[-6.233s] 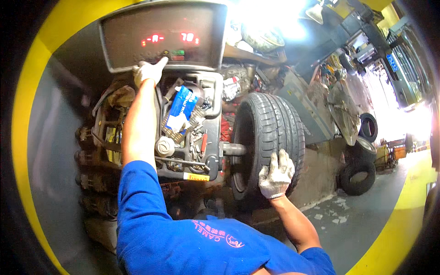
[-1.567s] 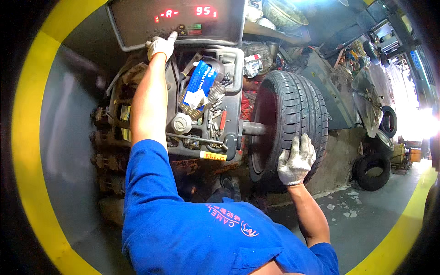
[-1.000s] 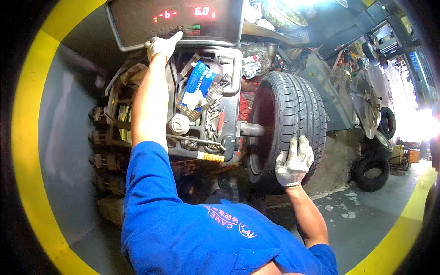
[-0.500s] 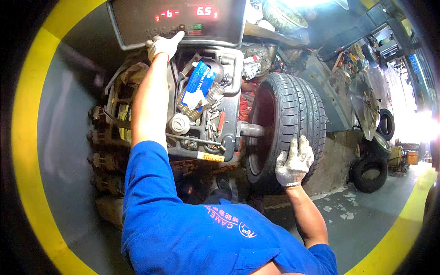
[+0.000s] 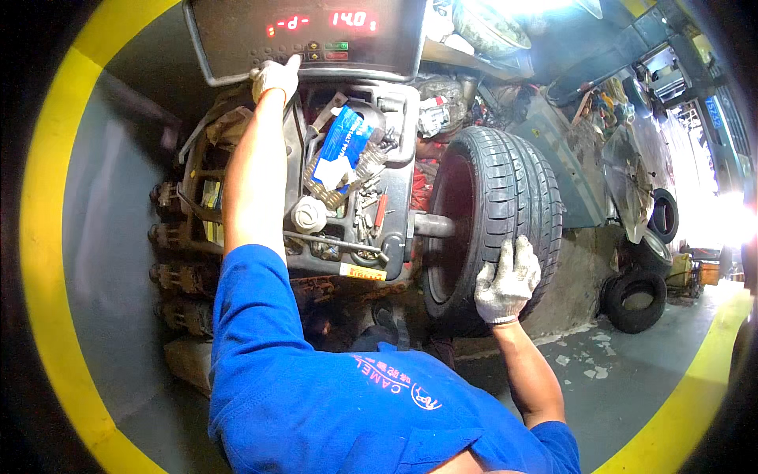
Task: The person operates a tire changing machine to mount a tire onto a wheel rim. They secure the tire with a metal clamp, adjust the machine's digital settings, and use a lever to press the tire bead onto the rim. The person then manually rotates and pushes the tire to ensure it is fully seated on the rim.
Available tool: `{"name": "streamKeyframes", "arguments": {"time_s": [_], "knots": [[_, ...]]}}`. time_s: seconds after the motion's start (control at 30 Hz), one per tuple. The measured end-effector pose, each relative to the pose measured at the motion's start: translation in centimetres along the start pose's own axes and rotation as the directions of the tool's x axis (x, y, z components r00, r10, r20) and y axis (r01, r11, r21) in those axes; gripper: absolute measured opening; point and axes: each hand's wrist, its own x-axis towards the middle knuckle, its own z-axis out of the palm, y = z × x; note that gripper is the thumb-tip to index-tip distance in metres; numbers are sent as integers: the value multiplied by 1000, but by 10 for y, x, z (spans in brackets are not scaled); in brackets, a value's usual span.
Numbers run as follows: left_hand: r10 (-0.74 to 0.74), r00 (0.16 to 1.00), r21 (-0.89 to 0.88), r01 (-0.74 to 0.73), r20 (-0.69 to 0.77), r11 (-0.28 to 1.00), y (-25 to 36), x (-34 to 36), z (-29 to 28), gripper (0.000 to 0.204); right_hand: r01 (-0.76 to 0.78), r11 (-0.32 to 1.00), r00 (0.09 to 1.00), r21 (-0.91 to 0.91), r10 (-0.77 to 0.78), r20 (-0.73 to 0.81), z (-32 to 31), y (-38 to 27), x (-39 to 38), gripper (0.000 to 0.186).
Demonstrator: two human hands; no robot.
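My gloved left hand (image 5: 272, 79) is at the lower edge of a dark control panel (image 5: 316, 24) with red lit displays, one finger extended to the buttons and nothing visibly held; it is open. My gloved right hand (image 5: 508, 280) lies open on the tread of an upright tyre (image 5: 505, 182), which is on a metal shaft (image 5: 433, 224) at the machine's right. The machine's black tray top (image 5: 395, 253) holds a blue packet (image 5: 343, 138), metal pieces, a whitish round piece (image 5: 308, 213), a long rod (image 5: 332, 245) and a red-handled tool (image 5: 380, 209).
Several loose tyres (image 5: 636, 304) stand at the right by the wall, near small containers (image 5: 707, 272). Behind the tyre are a leaning grey board (image 5: 564, 182), plastic sheeting and clutter. A vehicle's front (image 5: 714, 118) is at the upper right, and a yellow band (image 5: 43, 237) curves along the left.
The panel's lit readouts have changed several times. My left finger has shifted slightly along the buttons. My right hand remains on the tyre, which has barely moved over the last second.
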Motion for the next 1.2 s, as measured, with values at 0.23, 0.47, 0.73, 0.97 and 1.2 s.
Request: {"name": "streamKeyframes", "arguments": {"time_s": [0.23, 0.47, 0.73, 0.97, 1.2], "knots": [[25, 999, -26, -24, 20, 999, 8, -31, -16, 131, -6, 1000, 1000, 11, 6, -3, -2, -2, 4, 55], [-70, 998, -43, 70, -3, 997, 29, -57, -30, 131, -2, 1000, 1000, 24, 2, -20, -1, 1, 2, 55], [-55, 997, -1, 55, -47, 998, 26, -53, -20, 131, -12, 1000, 1000, 11, 12, 6, -2, 1, 2, 57], [-55, 997, -2, 55, -46, 998, 25, -55, -25, 130, 2, 999, 1000, 34, -2, -7, -3, 1, 5, 56], [-33, 999, -30, 32, -34, 999, 24, -52, -23, 134, -10, 1000, 1000, 21, 10, -2, -5, -1, 6, 57]]}}
